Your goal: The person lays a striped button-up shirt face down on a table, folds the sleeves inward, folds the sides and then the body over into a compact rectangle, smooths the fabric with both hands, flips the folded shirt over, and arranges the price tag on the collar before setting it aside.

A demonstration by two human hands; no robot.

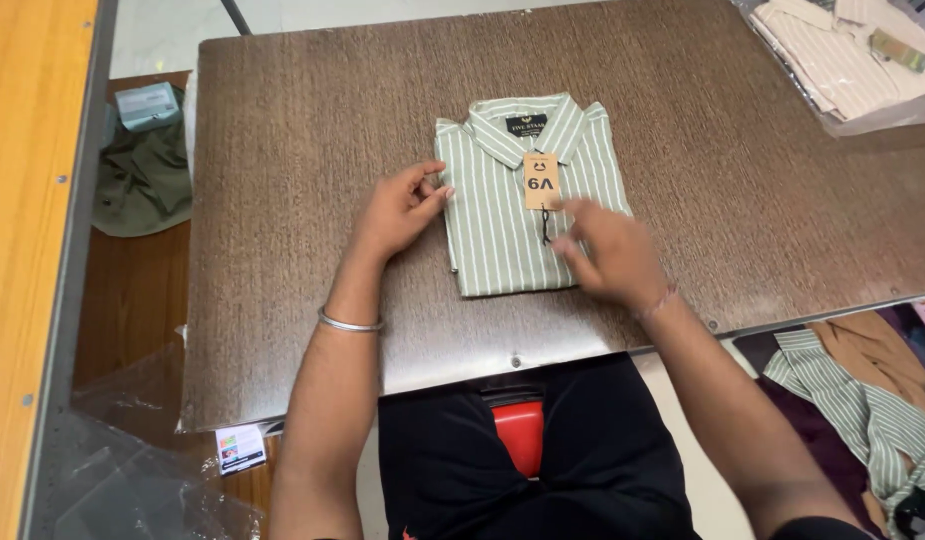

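Resting on the brown table, the folded green striped shirt lay near the table's middle, slightly toward the person's edge. Left hand sat at the shirt's left edge, fingertips pinched loosely against the fold; it touched the cloth rather than clamping it. Right hand lay flat and open on the shirt's lower right corner, blurred, pressing and gripping nothing. A tan hang tag hung just below the collar. Collar pointed away from the person, toward the table's far edge; long axis ran near-to-far, tilted a touch, collar end skewed left. Judged risks: the right palm sliding over the lower corner could drag the fold open or rumple the hem; the left pinch pulling sideways could skew the stack further; the tag string could snag under a finger. A bagged pale shirt sat at the table's far right corner, well apart. Loose garments lay below the table's right near edge, dark green cloth off its left.
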